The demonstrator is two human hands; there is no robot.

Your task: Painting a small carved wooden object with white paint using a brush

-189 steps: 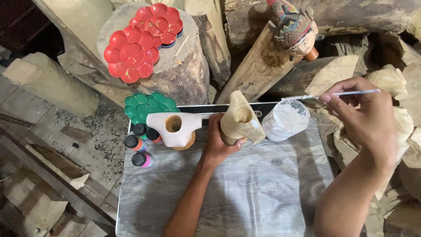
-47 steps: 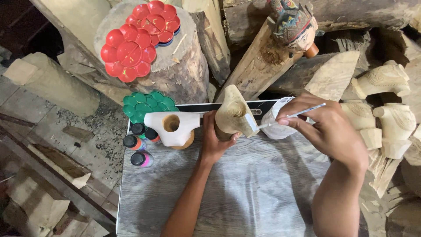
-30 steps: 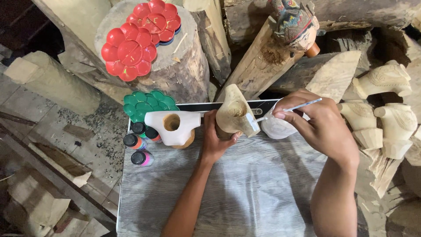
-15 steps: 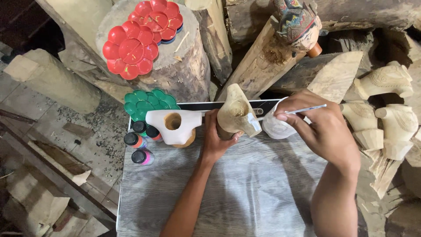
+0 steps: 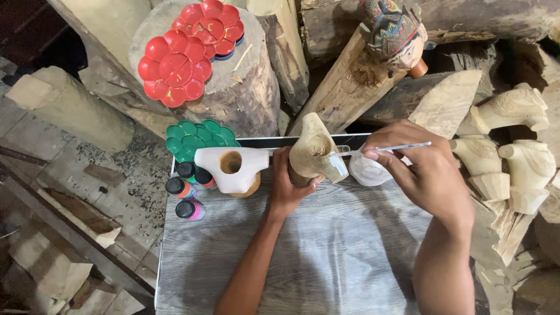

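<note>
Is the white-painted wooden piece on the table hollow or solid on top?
Hollow: the white-painted wooden piece stands upright on the table with a round open hole in its top, bare wood inside.

Red palettes [image 5: 192, 49] sit on a stump [image 5: 233, 87], upper left. Paint bottles [image 5: 185, 189] stand left of centre. Unpainted carvings [image 5: 507, 157] lie right.

Soft, even daylight fills the scene from above, bright enough to show wood grain clearly, with no hard glare anywhere. Faint, diffuse shadows fall on the desk [image 5: 326, 256] beneath both forearms, and the upper left corner sinks into darkness. The picture is sharp at the centre, while the wide lens bends and stretches the logs and floor toward the edges.
</note>
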